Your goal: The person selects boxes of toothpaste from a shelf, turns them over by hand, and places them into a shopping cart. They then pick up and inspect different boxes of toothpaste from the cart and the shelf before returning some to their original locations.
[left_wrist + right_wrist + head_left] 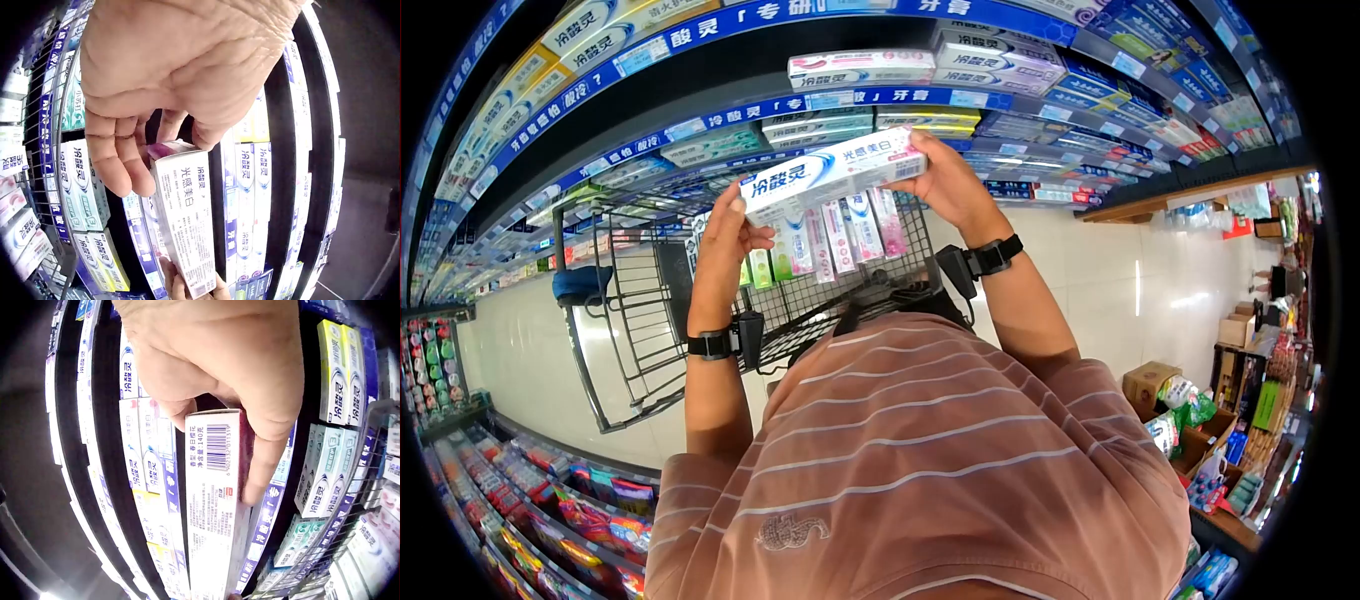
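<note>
A long white toothpaste box (828, 176) with blue and pink print is held up lengthwise in front of the shelves. My left hand (722, 236) grips its left end between thumb and fingers. At the other end, my right hand (952, 186) pinches the box near its corner. The left wrist view shows the toothpaste box (189, 215) from its text-covered side, my right fingers at the far end. A barcode shows on the toothpaste box (215, 450) in the right wrist view. Below the hands, several toothpaste boxes (838, 240) stand in a row in the wire shopping cart (800, 320).
Stocked shelves (1000, 100) of toothpaste curve across the front, with blue label strips. The cart's handle (582, 285) is at the left. Packaged goods (590, 510) line a rack at the lower left. Cardboard boxes (1150, 382) stand on the right.
</note>
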{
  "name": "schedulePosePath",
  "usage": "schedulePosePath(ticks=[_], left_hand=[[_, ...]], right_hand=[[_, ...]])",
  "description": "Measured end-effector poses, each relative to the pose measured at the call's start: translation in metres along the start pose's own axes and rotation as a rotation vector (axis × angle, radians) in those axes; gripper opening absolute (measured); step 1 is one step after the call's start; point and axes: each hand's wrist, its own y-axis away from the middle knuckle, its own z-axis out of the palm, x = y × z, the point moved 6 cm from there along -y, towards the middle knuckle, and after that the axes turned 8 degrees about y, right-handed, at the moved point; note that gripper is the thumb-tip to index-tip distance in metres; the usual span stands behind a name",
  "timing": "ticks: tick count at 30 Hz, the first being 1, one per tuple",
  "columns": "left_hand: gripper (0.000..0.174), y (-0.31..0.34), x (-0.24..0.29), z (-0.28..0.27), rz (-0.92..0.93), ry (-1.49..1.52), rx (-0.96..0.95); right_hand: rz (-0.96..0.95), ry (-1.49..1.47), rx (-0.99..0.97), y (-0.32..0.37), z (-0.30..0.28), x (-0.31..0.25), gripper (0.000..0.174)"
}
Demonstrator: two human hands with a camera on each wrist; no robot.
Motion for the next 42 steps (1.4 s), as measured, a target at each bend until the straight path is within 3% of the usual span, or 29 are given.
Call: schedulePosePath(ticks=[13,25,37,42], left_hand=[[0.054,-0.015,-0.021,-0.015,-0.127,0.113,0.053],[0.053,-0.021,-0.027,-0.029,-0.135,0.120,0.064],[0.055,-0.015,0.001,-0.023,-0.038,-0.052,0.109],[0.057,-0.010,0.014,-0.013,0.059,-0.074,0.000]], right_hand=[[0.130,0.059,-0.020,0.000,-0.001,0.006,0.052],[0.213,0.142,-0.007,0.000,-0.003,0.012,0.049],[0.249,0.272,0.019,0.005,-0.013,0.006,0.048],[0.100,0.207,-0.057,0.005,-0.007,-0.001,0.045]])
